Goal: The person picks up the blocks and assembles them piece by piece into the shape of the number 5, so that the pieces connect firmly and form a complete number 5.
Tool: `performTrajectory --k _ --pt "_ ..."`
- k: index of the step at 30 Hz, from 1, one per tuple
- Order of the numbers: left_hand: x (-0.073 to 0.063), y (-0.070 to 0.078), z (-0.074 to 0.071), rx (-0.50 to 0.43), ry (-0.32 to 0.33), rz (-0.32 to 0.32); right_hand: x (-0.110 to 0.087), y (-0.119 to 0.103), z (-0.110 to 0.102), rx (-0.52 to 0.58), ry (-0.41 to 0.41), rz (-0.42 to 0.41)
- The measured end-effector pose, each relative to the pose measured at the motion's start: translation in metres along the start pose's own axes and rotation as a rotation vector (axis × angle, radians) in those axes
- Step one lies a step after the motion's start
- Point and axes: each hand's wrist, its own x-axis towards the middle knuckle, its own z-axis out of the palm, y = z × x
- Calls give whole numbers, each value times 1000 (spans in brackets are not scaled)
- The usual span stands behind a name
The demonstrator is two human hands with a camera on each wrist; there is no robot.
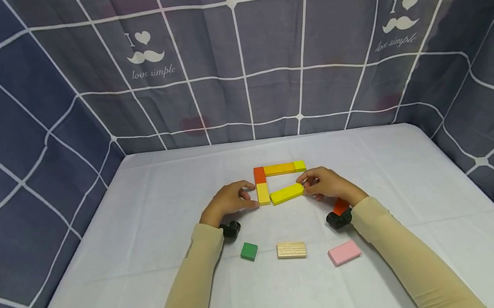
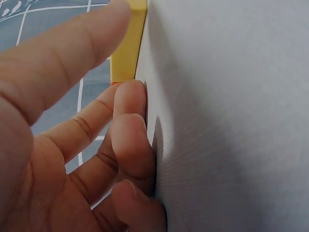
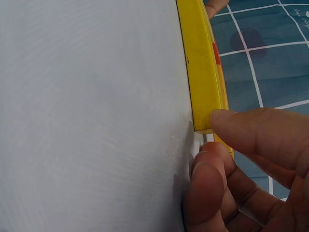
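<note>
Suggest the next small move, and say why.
Probably ease the right end of the long yellow block slightly nearer the head camera: the right hand touches that end, and the block slants, its right end farther away, while the long orange block beyond lies nearly straight across.

The table (image 1: 106, 297) has a white cover. Grey-blue fabric (image 1: 213, 39) with white grid lines hangs behind the table and along its left and right sides. Behind the table, the fabric carries 2 full white moustache prints (image 1: 146, 57), each captioned "love simple".
</note>
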Motion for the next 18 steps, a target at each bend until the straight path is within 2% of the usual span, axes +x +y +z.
performTrajectory --k 18 --pt "0 1 1 10 6 -15 2 0 -1 5 -6 -12"
